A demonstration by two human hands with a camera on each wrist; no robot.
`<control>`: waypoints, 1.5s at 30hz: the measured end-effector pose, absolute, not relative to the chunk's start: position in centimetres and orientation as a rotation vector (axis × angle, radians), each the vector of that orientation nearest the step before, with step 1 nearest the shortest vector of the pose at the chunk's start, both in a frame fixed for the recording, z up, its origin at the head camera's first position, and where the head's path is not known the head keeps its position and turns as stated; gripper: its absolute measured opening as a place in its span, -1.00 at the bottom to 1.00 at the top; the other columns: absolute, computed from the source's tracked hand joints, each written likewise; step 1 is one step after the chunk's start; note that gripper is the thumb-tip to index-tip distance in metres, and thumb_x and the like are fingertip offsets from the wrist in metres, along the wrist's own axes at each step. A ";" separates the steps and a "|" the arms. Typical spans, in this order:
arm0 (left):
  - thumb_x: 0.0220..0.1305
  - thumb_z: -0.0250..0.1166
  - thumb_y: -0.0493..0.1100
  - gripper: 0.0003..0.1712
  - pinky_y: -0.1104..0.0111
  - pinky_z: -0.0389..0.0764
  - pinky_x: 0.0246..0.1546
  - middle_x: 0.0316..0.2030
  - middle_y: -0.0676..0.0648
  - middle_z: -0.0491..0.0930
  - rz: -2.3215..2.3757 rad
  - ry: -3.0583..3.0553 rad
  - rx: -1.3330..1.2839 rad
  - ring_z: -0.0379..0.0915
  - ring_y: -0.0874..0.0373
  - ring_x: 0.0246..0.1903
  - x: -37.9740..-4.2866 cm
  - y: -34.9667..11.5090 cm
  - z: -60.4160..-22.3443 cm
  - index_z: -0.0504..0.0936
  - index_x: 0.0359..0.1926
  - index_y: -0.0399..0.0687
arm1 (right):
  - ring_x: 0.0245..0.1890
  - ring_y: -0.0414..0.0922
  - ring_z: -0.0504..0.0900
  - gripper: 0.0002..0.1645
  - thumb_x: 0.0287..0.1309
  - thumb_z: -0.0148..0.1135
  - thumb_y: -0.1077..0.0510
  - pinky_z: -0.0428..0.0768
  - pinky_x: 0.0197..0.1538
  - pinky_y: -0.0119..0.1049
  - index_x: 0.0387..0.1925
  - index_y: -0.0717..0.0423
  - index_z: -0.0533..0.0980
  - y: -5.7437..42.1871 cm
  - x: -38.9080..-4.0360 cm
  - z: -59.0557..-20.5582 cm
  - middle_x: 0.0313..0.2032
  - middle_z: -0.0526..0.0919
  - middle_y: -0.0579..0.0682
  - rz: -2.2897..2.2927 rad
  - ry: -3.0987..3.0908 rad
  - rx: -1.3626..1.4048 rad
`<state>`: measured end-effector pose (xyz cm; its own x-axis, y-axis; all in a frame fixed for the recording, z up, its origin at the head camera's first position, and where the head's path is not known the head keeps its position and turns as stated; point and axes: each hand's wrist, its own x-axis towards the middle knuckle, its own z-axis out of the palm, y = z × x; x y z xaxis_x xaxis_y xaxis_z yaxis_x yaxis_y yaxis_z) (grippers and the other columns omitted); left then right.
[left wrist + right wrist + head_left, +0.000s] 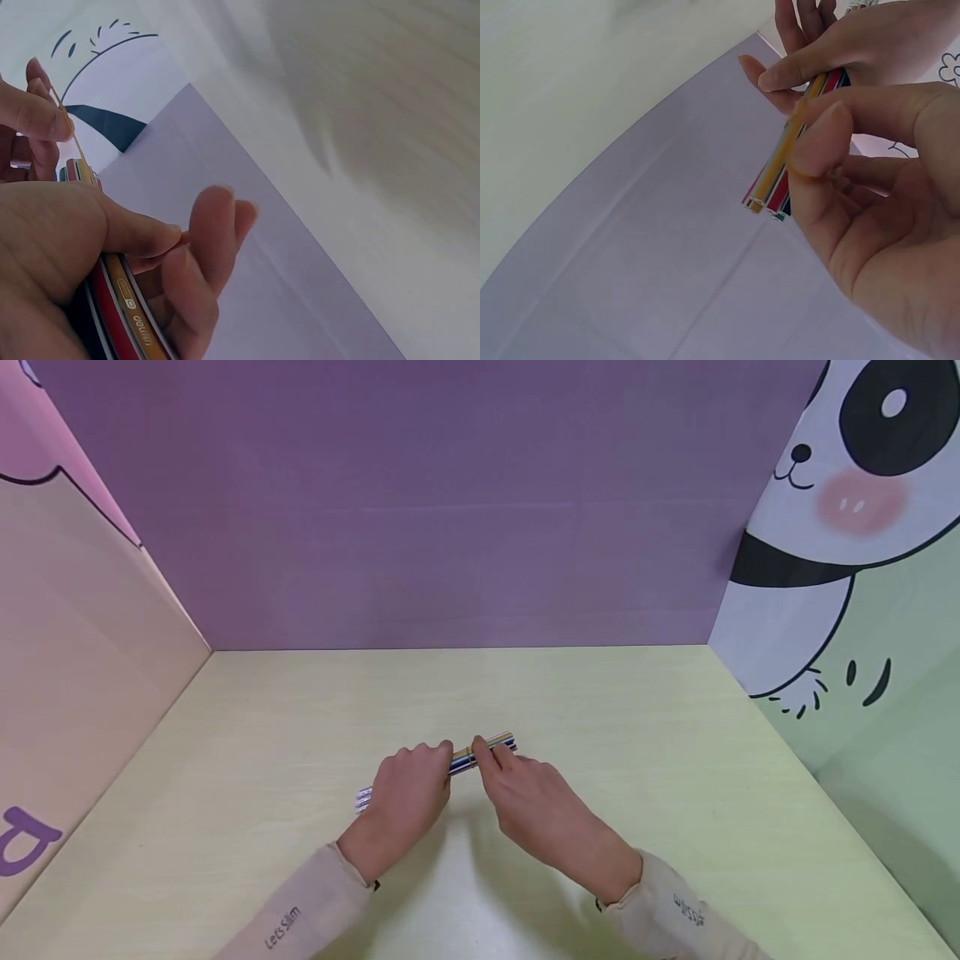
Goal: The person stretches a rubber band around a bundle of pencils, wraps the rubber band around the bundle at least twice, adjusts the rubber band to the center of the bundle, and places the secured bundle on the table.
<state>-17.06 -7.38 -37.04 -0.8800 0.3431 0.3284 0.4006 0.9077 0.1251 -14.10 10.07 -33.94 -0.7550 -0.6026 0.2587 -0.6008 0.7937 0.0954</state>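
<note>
A bundle of slim coloured pens (461, 762) with white stripes is held slanting above the table. My left hand (411, 789) grips it around the middle; yellow, red and dark barrels (139, 322) show below the thumb in the left wrist view. My right hand (536, 802) is at the far end of the bundle, its thumb and forefinger pinching a thin yellowish rubber band (78, 142). The band is stretched between those fingers and the pens. Clear pen ends (757, 206) stick out past the right fingers. Part of the band is hidden by the fingers.
Beneath both hands lies a pale wooden table (300, 718). A purple panel (465, 527) stands along its back edge. A pinkish panel (82, 652) bounds the left, and a green panel with a panda drawing (885, 710) bounds the right.
</note>
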 end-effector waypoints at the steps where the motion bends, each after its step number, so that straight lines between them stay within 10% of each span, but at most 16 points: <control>1: 0.13 0.34 -0.39 -0.78 0.33 0.28 -0.79 -0.73 0.01 0.36 -0.281 -2.769 -0.556 0.21 0.14 -0.76 -17.1 -7.5 -36.9 0.45 -0.50 -0.13 | -0.54 -0.09 0.51 -0.33 0.14 0.31 0.33 0.45 -0.58 -0.38 0.28 0.31 0.33 10.0 -14.1 -33.9 -0.23 0.55 0.05 -0.002 -2.708 0.932; 7: 0.15 0.36 -0.37 -0.83 0.35 0.29 -0.78 -0.70 0.00 0.42 -0.293 -2.781 -0.556 0.24 0.15 -0.76 -17.4 -7.7 -36.9 0.51 -0.46 -0.15 | -0.42 -0.08 0.61 -0.29 0.21 0.35 0.12 0.54 -0.52 -0.34 0.30 0.33 0.33 10.0 -13.9 -33.9 -0.25 0.57 0.04 -0.006 -2.673 0.952; 15: 0.15 0.30 -0.39 -0.79 0.27 0.32 -0.78 -0.72 -0.02 0.37 -0.290 -2.843 -0.473 0.29 0.10 -0.73 -18.6 -8.7 -37.1 0.47 -0.53 -0.13 | -0.57 -0.25 0.37 -0.87 0.12 0.37 0.22 0.36 -0.55 -0.51 -0.42 0.05 0.53 9.6 -13.4 -33.9 -0.56 0.41 -0.14 0.140 -2.371 1.182; 22: 0.20 0.29 -0.38 -0.88 0.36 0.28 -0.76 -0.68 -0.01 0.41 -0.410 -2.843 -0.494 0.28 0.13 -0.71 -18.9 -9.0 -36.5 0.53 -0.44 -0.17 | -0.48 -0.31 0.40 -0.87 0.05 0.37 0.30 0.54 -0.08 -0.50 -0.40 0.01 0.62 9.6 -12.9 -33.3 -0.53 0.48 -0.23 0.522 -2.249 1.314; 30: 0.17 0.26 -0.42 -0.84 0.37 0.22 -0.78 -0.70 0.00 0.37 -0.465 -2.789 -0.501 0.23 0.13 -0.73 -18.6 -9.1 -35.4 0.49 -0.47 -0.15 | -0.61 -0.36 0.27 -0.89 0.07 0.39 0.28 0.26 -0.50 -0.62 -0.34 0.04 0.63 9.8 -13.1 -33.2 -0.56 0.41 -0.21 0.600 -2.284 1.244; 45: 0.16 0.25 -0.43 -0.88 0.33 0.26 -0.78 -0.66 -0.03 0.44 -0.516 -2.749 -0.453 0.28 0.10 -0.74 -19.0 -10.0 -34.6 0.52 -0.39 -0.16 | -0.51 -0.34 0.44 -0.89 0.23 0.28 0.28 0.42 -0.40 -0.62 -0.21 0.07 0.61 10.3 -13.4 -32.6 -0.27 0.59 -0.15 0.836 -2.366 1.248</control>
<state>-19.03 -9.97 -34.61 -0.9028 0.2476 0.3516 0.3583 0.8853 0.2966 -13.42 10.32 -32.62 -0.5577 -0.6315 0.5387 -0.8298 0.4417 -0.3412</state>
